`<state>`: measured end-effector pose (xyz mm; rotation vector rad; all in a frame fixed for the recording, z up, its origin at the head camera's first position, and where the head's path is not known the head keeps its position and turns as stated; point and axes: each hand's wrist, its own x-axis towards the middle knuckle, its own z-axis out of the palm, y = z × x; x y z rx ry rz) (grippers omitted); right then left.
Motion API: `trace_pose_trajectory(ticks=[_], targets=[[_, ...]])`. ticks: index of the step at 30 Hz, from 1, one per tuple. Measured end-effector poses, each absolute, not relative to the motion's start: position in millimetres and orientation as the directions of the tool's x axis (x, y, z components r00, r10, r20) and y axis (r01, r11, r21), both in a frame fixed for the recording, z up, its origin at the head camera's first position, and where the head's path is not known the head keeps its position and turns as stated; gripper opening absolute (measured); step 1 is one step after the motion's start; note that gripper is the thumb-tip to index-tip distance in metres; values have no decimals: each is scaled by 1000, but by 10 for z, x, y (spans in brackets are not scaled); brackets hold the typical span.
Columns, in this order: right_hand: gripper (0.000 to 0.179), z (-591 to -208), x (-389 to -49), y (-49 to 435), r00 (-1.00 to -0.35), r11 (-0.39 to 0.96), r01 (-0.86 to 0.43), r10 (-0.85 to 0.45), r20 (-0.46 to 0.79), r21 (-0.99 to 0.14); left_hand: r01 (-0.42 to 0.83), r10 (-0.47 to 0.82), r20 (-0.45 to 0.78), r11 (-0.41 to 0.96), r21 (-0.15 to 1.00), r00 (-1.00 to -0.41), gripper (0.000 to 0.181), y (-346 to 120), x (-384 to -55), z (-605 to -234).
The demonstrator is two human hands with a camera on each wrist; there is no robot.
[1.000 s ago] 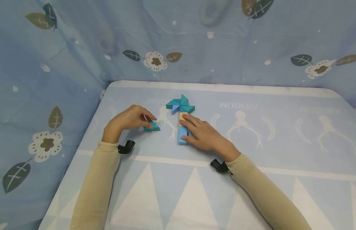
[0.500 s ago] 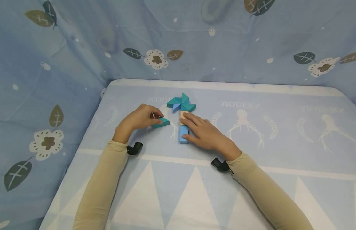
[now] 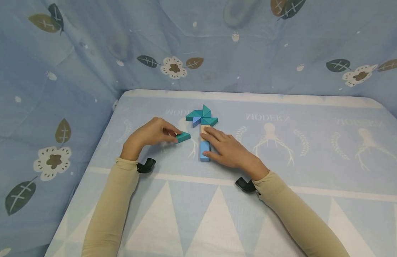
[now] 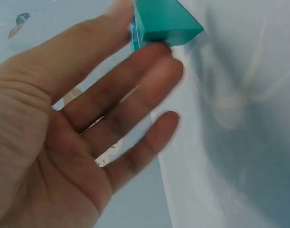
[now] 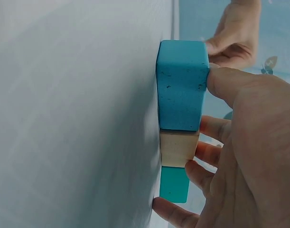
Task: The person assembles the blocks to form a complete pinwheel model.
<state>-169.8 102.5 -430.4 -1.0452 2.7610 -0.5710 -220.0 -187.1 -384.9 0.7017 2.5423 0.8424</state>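
My left hand (image 3: 150, 134) pinches a teal triangular block (image 3: 184, 137) between thumb and fingertips; the left wrist view shows the block's (image 4: 167, 21) wedge shape, with the other fingers loosely spread beneath. To its right, teal triangular blocks (image 3: 206, 121) and one blue triangular block (image 3: 196, 121) form a pinwheel shape. Below them run a beige block (image 3: 204, 127) and a light blue block (image 3: 204, 146), end to end in a column. My right hand (image 3: 230, 151) rests on this column, thumb on the blue block (image 5: 181, 90) and extended fingers along the beige block (image 5: 178, 148).
The blocks lie on a table covered by a pale blue and white printed cloth (image 3: 269, 210). A blue floral curtain (image 3: 237, 64) hangs behind it and along the left. Black wrist cameras (image 3: 146, 165) sit below both hands.
My left hand has moved right with the teal triangular block, bringing it nearer the pinwheel shape, and has turned it slightly. My right hand stays in place on the column.
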Motion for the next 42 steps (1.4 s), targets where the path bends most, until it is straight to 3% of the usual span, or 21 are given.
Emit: trace_pose_trajectory(ticks=[4,16,28,42], targets=[[66,-4302,-1699,1024,-751,690,-610,-661,5,-390,371,595,-179,679,634,-784,33,-1847,-2199,-3868],[68,-4298,-1699,1015,-751,692,-609,-660,3,-388,479,609,-49,668,570,-792,33,-1656,-2179,-3982],[67,-4303,-1699,1016,-753,694,-605,-658,-1,-391,512,635,-30,650,562,-772,26,-1630,-2150,-3974],[67,-4302,-1694,1020,-754,692,-598,-656,-6,-404,570,669,-3,637,519,-744,36,-1495,-2131,-4042]])
